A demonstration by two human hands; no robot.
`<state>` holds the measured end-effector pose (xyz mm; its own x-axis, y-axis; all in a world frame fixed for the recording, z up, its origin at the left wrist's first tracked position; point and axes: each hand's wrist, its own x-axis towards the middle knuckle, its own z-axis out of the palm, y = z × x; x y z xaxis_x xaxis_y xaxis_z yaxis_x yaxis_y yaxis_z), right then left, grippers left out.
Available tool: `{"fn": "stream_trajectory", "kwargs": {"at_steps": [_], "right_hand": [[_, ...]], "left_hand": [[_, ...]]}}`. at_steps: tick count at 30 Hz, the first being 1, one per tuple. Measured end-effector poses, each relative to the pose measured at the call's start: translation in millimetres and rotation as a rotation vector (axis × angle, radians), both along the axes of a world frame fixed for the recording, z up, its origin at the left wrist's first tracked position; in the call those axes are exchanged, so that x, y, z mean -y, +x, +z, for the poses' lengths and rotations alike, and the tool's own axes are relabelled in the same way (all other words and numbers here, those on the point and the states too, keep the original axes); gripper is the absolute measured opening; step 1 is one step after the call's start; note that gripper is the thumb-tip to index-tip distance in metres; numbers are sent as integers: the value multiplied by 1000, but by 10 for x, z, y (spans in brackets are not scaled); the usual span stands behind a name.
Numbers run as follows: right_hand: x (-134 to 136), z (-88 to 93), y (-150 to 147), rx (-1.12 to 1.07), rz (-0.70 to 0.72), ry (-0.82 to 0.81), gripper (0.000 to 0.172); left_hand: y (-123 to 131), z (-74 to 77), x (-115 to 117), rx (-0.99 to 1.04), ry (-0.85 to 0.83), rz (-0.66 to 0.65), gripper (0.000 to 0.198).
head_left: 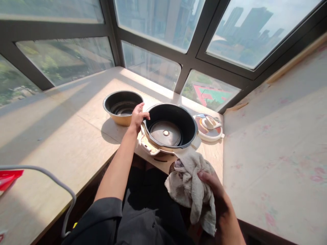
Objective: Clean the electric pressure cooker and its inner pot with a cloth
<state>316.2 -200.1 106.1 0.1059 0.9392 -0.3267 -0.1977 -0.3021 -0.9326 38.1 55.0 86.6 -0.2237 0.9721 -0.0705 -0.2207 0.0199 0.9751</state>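
Observation:
The body of an electric pressure cooker (166, 133), white outside and dark inside with a round heating plate at its bottom, stands lidless on the ledge. My left hand (138, 117) grips its left rim, thumb over the edge. In front of the cooker, my right hand (213, 183) is closed on a crumpled whitish cloth (195, 183), which hangs down over my lap. A dark inner pot (121, 119) with a gold outside sits just left of my left hand. To the cooker's right lies its round lid (209, 127), handle upward.
The pale stone ledge (63, 136) runs along the windows, with sunlight and shadow stripes on it. A grey cable (51, 177) loops over its front edge at left, near a red packet (9, 178). A flower-patterned wall (276, 153) bounds the right side.

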Motion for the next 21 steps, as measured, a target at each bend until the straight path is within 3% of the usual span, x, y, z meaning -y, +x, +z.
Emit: {"fn": "stream_trajectory", "kwargs": {"at_steps": [3, 5, 7, 9, 12, 17, 19, 21], "right_hand": [[-77, -4, 55, 131, 81, 129, 48], [-104, -116, 169, 260, 16, 202, 54], [-123, -293, 268, 392, -151, 271, 54], [-170, -490, 315, 482, -405, 351, 49], [-330, -716, 254, 445, -719, 448, 41], [-536, -859, -290, 288, -833, 489, 29], [-472, -928, -611, 248, -919, 456, 29], [-334, -1034, -886, 236, -898, 375, 37]], "left_hand": [[-38, -16, 15, -12, -12, -38, 81], [-54, -51, 47, -17, -16, -30, 82], [-64, -92, 83, -20, -22, -30, 80], [-69, -125, 121, -20, -25, -51, 75], [-80, -136, 217, 2, -9, -58, 61], [-116, -64, 684, 1, -49, 20, 57], [-99, -34, 989, -41, -40, 60, 69], [-35, -17, 1309, -126, -7, 50, 79]]}}
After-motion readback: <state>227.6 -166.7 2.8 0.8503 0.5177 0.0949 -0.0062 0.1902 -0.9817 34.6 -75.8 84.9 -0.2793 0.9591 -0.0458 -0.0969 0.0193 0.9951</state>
